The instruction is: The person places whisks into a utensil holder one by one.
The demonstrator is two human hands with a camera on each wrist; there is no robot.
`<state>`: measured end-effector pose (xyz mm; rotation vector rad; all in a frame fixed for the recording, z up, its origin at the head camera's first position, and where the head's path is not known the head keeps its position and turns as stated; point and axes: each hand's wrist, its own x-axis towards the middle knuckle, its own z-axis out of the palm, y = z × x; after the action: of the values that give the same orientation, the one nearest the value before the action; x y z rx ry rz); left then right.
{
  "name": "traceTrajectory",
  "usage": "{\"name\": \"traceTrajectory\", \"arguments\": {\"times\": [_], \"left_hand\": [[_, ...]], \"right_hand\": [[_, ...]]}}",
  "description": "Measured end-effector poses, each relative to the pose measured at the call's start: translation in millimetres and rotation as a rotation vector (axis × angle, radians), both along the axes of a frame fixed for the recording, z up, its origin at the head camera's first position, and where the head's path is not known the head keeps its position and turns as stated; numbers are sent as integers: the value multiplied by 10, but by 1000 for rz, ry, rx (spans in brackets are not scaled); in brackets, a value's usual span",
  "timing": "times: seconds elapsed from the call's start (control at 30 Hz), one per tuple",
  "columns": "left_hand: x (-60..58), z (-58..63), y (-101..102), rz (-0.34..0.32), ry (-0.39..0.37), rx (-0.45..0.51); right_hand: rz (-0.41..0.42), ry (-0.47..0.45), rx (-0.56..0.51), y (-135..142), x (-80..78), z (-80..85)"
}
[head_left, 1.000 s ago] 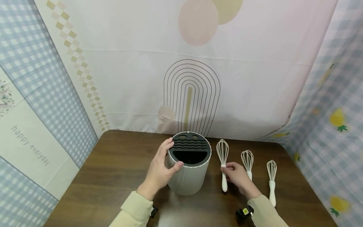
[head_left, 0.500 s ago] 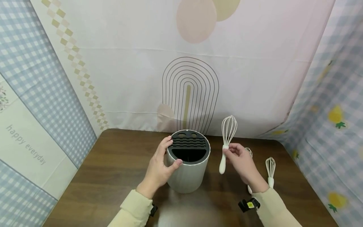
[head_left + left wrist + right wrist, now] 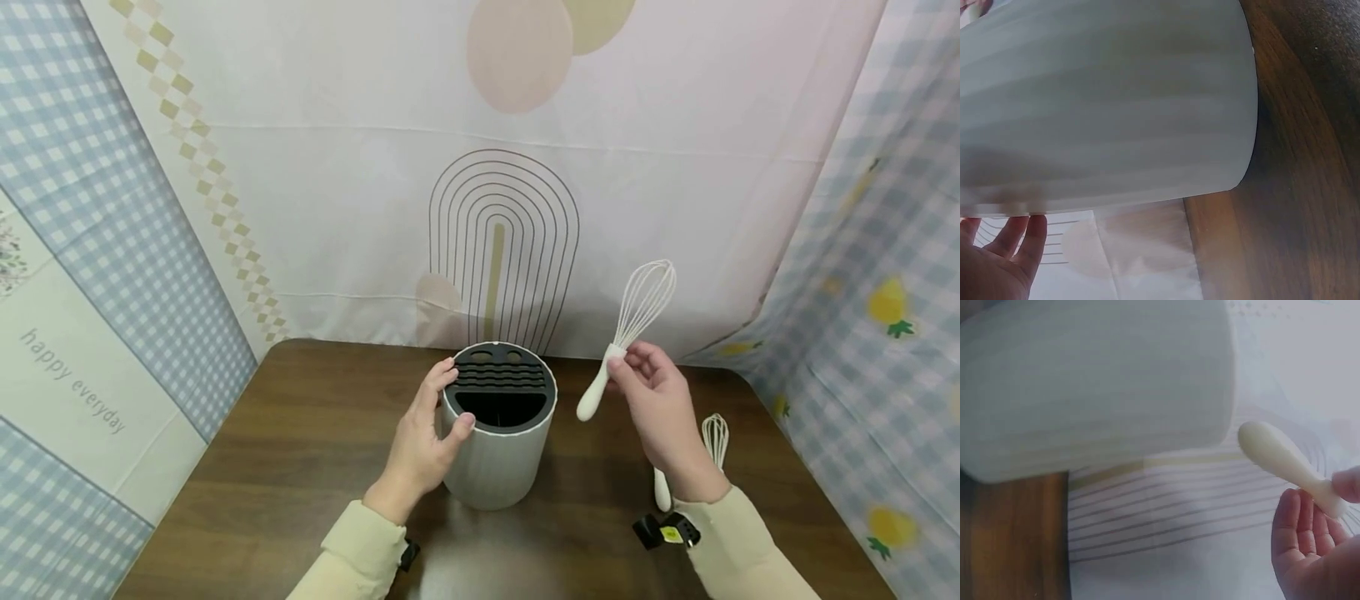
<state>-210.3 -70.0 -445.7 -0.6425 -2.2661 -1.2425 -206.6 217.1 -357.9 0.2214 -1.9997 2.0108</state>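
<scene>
A pale grey, round utensil holder with a black slotted lid stands upright on the table. My left hand holds its left side near the rim, thumb at the front and fingers farther back; the left wrist view shows fingertips against its wall. To the right of the holder, my right hand pinches a white whisk at the top of its handle, above the table. The whisk tilts, wires up and to the right. The right wrist view shows the handle's end pointing towards the holder.
Two more white whisks lie on the brown wooden table: one whisk mostly hidden behind my right hand, another whisk partly covered by my wrist. A patterned cloth hangs behind the table, with checked cloths at both sides.
My right hand has lifted the nearest whisk off the table, raised it and tilted its wires to the right. My left hand stays at the utensil holder; its thumb has shifted slightly.
</scene>
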Motion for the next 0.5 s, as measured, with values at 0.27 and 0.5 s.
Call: {"name": "traceTrajectory", "arguments": {"times": [0.27, 0.5], "left_hand": [[3, -22, 6, 13, 2, 0], [15, -13, 18, 10, 8, 2]], "right_hand": [[81, 81, -99, -174, 44, 107], [149, 97, -122, -329, 56, 76]]}}
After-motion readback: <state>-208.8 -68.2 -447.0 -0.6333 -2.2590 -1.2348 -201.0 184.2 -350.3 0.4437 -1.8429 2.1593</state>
